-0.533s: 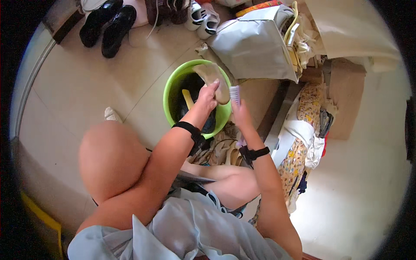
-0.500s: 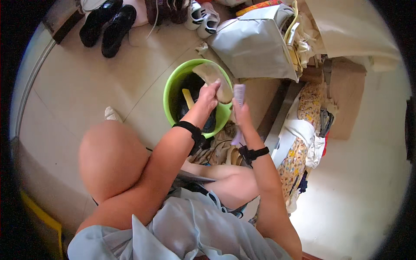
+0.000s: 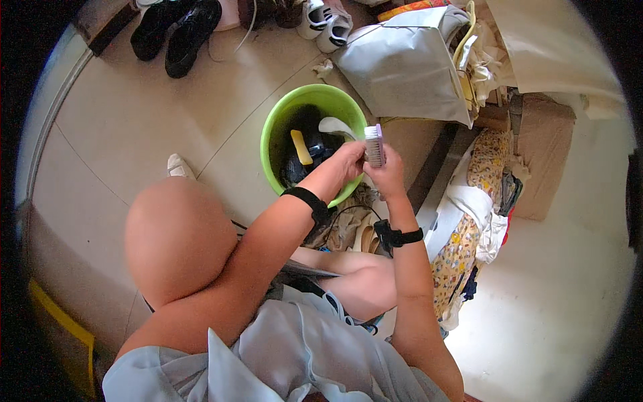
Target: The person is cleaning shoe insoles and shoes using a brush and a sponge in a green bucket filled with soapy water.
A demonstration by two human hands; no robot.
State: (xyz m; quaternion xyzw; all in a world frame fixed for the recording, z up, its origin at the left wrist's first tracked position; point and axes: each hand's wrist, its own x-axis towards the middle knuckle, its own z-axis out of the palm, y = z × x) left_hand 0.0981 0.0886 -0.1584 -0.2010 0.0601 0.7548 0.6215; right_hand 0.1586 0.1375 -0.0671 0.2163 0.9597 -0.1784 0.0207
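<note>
My left hand [image 3: 348,161] is closed over the right rim of a lime-green bucket [image 3: 271,114], and a pale, curved, insole-like piece [image 3: 337,126] juts from its fingers over the opening. My right hand [image 3: 388,173] grips a purple scrubbing brush [image 3: 374,147], its white bristles facing the left hand. The hands are close together, and the fingers hide part of the brush and the pale piece. Inside the bucket, a yellow oblong piece [image 3: 301,147] lies on dark, shiny contents [image 3: 291,173] that I cannot make out.
Black shoes [image 3: 192,39] and white sneakers [image 3: 333,30] stand along the far side. A large grey bag [image 3: 408,67] leans at the upper right. Floral cloth [image 3: 489,161] and cardboard [image 3: 546,154] lie to the right. Crumpled cloth [image 3: 348,224] sits by the bucket's near side.
The pale piece has tilted, so it now shows as a narrow curve. The brush has turned its bristles toward the left hand, and my hands have come together.
</note>
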